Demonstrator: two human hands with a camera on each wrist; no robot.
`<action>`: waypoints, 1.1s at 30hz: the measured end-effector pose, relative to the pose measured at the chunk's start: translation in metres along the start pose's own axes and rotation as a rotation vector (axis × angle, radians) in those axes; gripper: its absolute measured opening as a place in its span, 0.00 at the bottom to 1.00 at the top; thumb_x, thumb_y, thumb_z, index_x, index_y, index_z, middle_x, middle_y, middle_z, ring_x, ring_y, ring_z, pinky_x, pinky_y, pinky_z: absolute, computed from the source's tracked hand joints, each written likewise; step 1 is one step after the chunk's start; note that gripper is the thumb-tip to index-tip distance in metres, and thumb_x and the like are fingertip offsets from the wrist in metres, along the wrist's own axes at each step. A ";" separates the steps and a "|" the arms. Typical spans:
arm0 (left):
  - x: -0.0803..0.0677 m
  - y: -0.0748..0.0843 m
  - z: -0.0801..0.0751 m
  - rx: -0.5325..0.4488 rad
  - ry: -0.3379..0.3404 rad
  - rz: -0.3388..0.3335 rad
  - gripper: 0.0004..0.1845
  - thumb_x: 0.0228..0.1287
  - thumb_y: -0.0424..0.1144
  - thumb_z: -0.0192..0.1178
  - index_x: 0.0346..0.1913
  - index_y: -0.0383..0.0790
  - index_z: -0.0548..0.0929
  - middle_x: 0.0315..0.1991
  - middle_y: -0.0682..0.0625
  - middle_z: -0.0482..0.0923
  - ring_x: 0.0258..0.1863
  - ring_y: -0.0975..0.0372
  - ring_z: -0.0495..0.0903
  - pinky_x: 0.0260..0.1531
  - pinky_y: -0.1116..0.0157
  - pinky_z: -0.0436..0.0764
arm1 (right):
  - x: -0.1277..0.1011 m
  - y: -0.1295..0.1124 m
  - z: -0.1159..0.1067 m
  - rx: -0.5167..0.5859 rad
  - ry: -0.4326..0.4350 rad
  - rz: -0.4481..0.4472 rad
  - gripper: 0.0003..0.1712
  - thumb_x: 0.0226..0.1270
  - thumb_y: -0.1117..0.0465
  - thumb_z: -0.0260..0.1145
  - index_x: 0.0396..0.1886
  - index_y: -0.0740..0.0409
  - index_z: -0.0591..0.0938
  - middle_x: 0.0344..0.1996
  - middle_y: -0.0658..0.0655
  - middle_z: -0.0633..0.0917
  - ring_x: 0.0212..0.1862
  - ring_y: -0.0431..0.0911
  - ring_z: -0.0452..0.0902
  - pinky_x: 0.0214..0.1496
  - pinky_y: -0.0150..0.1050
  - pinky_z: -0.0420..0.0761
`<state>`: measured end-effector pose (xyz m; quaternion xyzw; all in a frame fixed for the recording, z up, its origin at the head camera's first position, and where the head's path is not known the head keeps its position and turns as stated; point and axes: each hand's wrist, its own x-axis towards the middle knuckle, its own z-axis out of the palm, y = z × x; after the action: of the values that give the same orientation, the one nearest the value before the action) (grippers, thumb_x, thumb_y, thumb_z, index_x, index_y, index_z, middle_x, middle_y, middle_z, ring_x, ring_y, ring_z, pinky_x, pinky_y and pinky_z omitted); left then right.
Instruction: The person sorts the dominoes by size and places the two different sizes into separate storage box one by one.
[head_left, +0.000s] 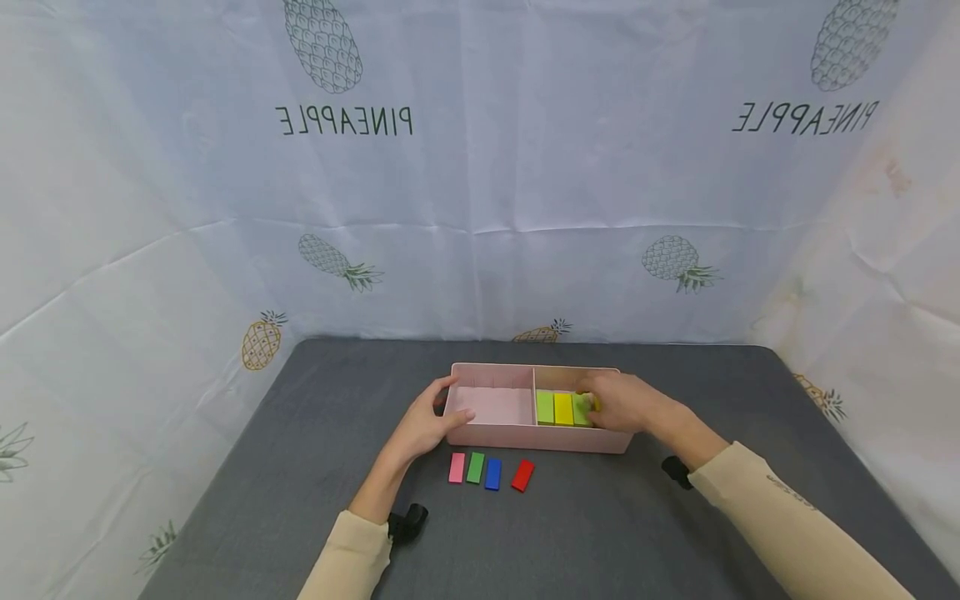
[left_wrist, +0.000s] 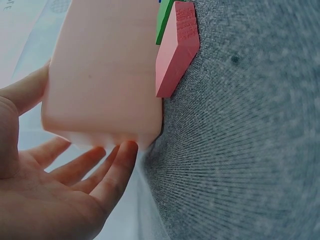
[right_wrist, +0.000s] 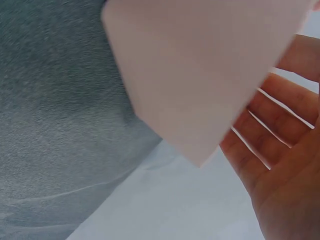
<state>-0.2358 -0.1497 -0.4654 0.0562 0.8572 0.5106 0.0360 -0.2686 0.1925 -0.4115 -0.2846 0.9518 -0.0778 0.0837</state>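
A pink two-compartment box (head_left: 495,436) stands on the table. At its left end my left hand (head_left: 420,427) grips it, thumb over the front rim and fingers round the end wall, as the left wrist view shows. My right hand (head_left: 626,402) reaches over the right end into the right compartment, its fingertips partly hidden. Light green blocks (head_left: 545,407) and a yellow block (head_left: 563,409) stand in a row there. A bit of another yellow block (head_left: 597,403) shows under the right hand; whether the fingers pinch it is unclear. In the right wrist view the box wall hides the fingertips.
In front of the box lie a pink block (head_left: 457,468), a green block (head_left: 476,467), a blue block (head_left: 492,474) and a tilted red block (head_left: 522,476). The dark grey table (head_left: 600,533) meets a white pineapple-print cloth (head_left: 480,283) at the back and sides.
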 end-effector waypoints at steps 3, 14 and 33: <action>0.000 -0.001 0.000 0.005 0.000 0.008 0.40 0.63 0.47 0.70 0.76 0.43 0.67 0.75 0.38 0.63 0.70 0.40 0.66 0.61 0.37 0.71 | -0.004 -0.003 -0.005 0.035 0.027 0.004 0.22 0.66 0.61 0.69 0.59 0.61 0.83 0.56 0.59 0.83 0.53 0.53 0.79 0.52 0.56 0.80; -0.001 0.002 0.000 0.016 0.009 -0.012 0.40 0.64 0.47 0.70 0.76 0.44 0.67 0.73 0.40 0.66 0.68 0.42 0.68 0.60 0.38 0.72 | -0.015 -0.019 -0.015 0.086 0.112 0.008 0.20 0.65 0.57 0.71 0.54 0.60 0.86 0.46 0.56 0.84 0.43 0.51 0.78 0.44 0.47 0.80; 0.000 0.001 0.001 0.023 0.005 -0.017 0.41 0.64 0.48 0.70 0.77 0.44 0.66 0.74 0.39 0.65 0.69 0.42 0.68 0.60 0.37 0.71 | -0.053 -0.016 0.001 0.169 0.317 0.121 0.22 0.68 0.54 0.70 0.57 0.60 0.84 0.63 0.66 0.79 0.66 0.64 0.71 0.62 0.66 0.72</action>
<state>-0.2353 -0.1482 -0.4646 0.0478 0.8635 0.5006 0.0375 -0.2162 0.2081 -0.4031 -0.2031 0.9585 -0.1961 -0.0390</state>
